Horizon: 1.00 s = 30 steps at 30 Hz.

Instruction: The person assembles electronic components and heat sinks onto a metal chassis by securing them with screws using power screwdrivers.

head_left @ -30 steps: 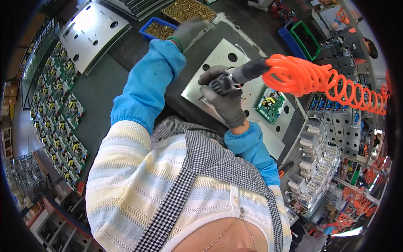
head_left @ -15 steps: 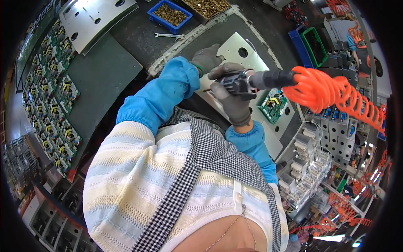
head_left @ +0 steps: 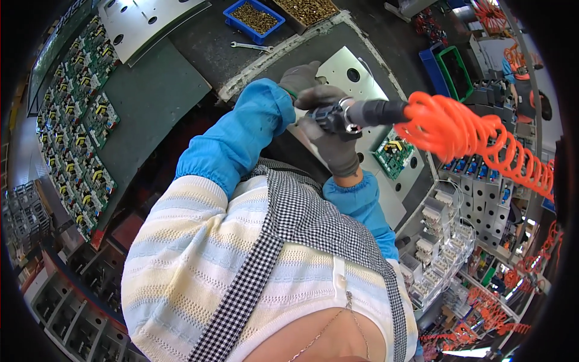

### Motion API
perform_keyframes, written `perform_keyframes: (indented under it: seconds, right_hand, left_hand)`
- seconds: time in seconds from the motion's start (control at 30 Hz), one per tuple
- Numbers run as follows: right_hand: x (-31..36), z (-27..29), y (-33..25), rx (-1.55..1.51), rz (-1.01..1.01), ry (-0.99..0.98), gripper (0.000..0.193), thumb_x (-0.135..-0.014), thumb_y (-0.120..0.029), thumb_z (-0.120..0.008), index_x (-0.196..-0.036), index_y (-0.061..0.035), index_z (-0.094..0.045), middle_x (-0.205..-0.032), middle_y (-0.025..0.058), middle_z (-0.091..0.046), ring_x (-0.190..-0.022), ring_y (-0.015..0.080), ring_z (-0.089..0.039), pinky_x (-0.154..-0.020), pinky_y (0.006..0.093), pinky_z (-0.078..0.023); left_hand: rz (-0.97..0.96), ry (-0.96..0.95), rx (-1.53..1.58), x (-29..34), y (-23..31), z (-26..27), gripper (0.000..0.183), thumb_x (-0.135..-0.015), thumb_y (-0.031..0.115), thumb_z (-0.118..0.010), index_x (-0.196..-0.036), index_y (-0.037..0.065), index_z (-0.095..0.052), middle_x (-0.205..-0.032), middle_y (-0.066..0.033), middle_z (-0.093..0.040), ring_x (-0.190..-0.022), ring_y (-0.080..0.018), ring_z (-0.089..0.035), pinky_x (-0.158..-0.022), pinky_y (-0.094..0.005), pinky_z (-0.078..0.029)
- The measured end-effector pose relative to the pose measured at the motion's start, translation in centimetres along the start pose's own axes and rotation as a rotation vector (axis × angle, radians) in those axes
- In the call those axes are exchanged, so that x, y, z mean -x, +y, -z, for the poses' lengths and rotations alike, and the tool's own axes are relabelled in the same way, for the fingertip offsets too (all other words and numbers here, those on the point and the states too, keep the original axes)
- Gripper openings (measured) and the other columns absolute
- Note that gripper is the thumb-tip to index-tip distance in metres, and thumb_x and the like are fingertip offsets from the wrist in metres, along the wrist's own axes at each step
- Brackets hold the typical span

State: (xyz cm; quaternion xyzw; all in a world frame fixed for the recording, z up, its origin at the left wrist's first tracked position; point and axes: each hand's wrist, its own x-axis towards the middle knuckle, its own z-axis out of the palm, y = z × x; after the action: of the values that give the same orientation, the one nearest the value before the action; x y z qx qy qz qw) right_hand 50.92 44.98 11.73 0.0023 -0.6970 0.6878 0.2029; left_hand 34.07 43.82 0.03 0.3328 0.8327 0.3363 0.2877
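Holding a dark power screwdriver (head_left: 356,114), the right hand (head_left: 332,142) in a grey glove has its grip wrapped tight around the tool's body, just above the middle of the frame. A curly orange hose (head_left: 476,145) runs from the tool off to the right. The left hand (head_left: 300,78), also in a grey glove, rests on the grey metal plate (head_left: 356,75) just above the tool; its fingers look bent, but you cannot tell if they pinch anything. A small green circuit board (head_left: 392,154) lies on the plate, right of the tool. At the top sits a blue tray of screws (head_left: 253,17) on the dark table (head_left: 151,96), with a small wrench (head_left: 252,46) near it.

To do this step well, it seems best to keep the tool straight over the hole, hold the plate firm with the other hand, and not let the hose tug the tool sideways.
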Motion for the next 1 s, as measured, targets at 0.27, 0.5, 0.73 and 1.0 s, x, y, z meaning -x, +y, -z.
perform_keyframes:
  seconds: [0.27,0.5,0.73,1.0]
  right_hand:
    - [0.1,0.8,-0.1,-0.073,-0.057,0.027,0.045,-0.080,0.009,-0.066,-0.123,-0.0026,-0.056,-0.113,0.0134,-0.068,-0.104,0.0220,-0.068,-0.092,0.0348,-0.056]
    - [0.3,-0.5,-0.1,-0.129,-0.078,0.059,0.049,-0.079,0.004,-0.075,-0.124,-0.0043,-0.058,-0.113,0.0104,-0.068,-0.104,0.0178,-0.068,-0.092,0.0330,-0.056]
    - [0.0,0.2,-0.8,-0.085,-0.091,0.114,0.048,-0.082,0.005,-0.069,-0.127,-0.0023,-0.055,-0.119,0.0135,-0.066,-0.104,0.0201,-0.068,-0.087,0.0332,-0.058]
    - [-2.4,2.1,-6.1,-0.095,0.154,0.527,0.045,-0.085,0.000,-0.065,-0.128,-0.0036,-0.053,-0.109,0.0132,-0.066,-0.088,0.0205,-0.066,-0.068,0.0332,-0.056]
  left_hand:
    - [0.056,-0.083,0.078,1.8,1.9,1.7,0.052,-0.093,0.039,-0.065,-0.134,0.007,-0.056,-0.124,-0.0236,-0.066,-0.121,-0.0387,-0.061,-0.096,-0.0452,-0.048]
    - [0.213,-0.052,0.069,1.5,2.5,1.2,0.067,-0.094,0.043,-0.065,-0.148,0.008,-0.047,-0.128,-0.0248,-0.064,-0.120,-0.0380,-0.062,-0.094,-0.0456,-0.049]
    - [-0.101,-0.026,0.072,1.3,0.2,0.5,0.042,-0.095,0.037,-0.062,-0.124,0.007,-0.058,-0.116,-0.0232,-0.069,-0.112,-0.0395,-0.065,-0.094,-0.0466,-0.050]
    - [-0.103,0.106,-0.010,0.3,-0.6,-0.8,0.045,-0.097,0.037,-0.061,-0.129,0.007,-0.055,-0.118,-0.0233,-0.068,-0.113,-0.0399,-0.064,-0.096,-0.0493,-0.049]
